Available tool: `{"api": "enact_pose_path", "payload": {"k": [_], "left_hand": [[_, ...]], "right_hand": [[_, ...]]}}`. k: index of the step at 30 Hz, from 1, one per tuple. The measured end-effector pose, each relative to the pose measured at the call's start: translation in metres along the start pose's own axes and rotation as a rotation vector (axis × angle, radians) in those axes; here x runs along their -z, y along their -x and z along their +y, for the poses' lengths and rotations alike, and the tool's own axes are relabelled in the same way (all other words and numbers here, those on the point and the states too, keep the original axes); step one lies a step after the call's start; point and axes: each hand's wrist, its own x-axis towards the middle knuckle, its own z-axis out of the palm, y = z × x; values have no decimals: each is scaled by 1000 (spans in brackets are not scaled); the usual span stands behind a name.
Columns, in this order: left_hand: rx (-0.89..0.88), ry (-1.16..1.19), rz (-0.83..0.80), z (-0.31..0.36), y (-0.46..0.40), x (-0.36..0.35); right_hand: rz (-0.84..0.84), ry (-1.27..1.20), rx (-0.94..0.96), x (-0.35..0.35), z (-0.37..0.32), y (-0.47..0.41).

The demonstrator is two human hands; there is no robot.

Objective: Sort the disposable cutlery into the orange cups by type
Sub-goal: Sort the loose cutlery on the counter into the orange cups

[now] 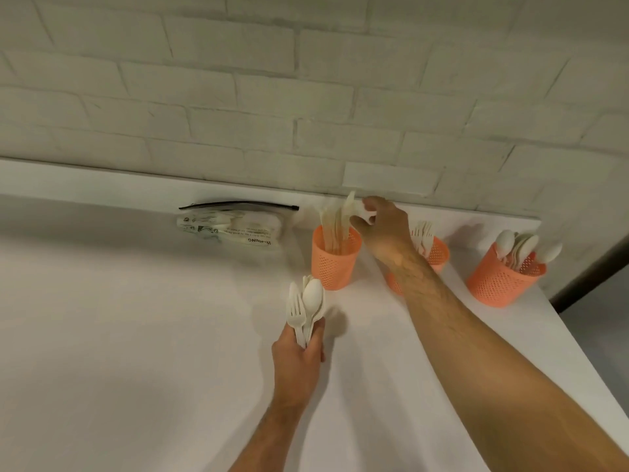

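Three orange perforated cups stand near the back of the white table. The left cup (335,264) holds several knives (335,221). Behind my right forearm, the middle cup (439,255) holds forks (422,233). The right cup (497,284) holds spoons (524,248). My right hand (381,226) is above the left cup, its fingers pinching a white knife (350,202) over the other knives. My left hand (299,362) grips a bunch of white forks and spoons (308,304) upright, in front of the left cup.
A clear zip bag (231,229) with printed warning text lies at the back left of the cups, with more white cutlery inside. A white brick wall rises behind the table. The table's right edge (558,321) runs just past the right cup.
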Motion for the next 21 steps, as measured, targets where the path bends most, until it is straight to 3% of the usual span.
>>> {"api": "enact_pose_path", "payload": {"k": [2,3,6,8,15,21], "left_hand": [[2,2,-13,0,0,0],[12,11,-19,-1,0,-1],[48,35,-34,-3,-1,-3],[37,22,-34,-3,-1,-3],[2,28,-67,2,1,-4],[-51,7,-78,2,2,-5]], "right_hand": [[18,11,62,8,-5,10],[-56,-29,127,14,-10,18],[-566,-79,249,28,-24,45],[-765,8,261,31,-28,56],[-723,101,262,39,-23,57],[-708,-68,177,40,-19,53]]}}
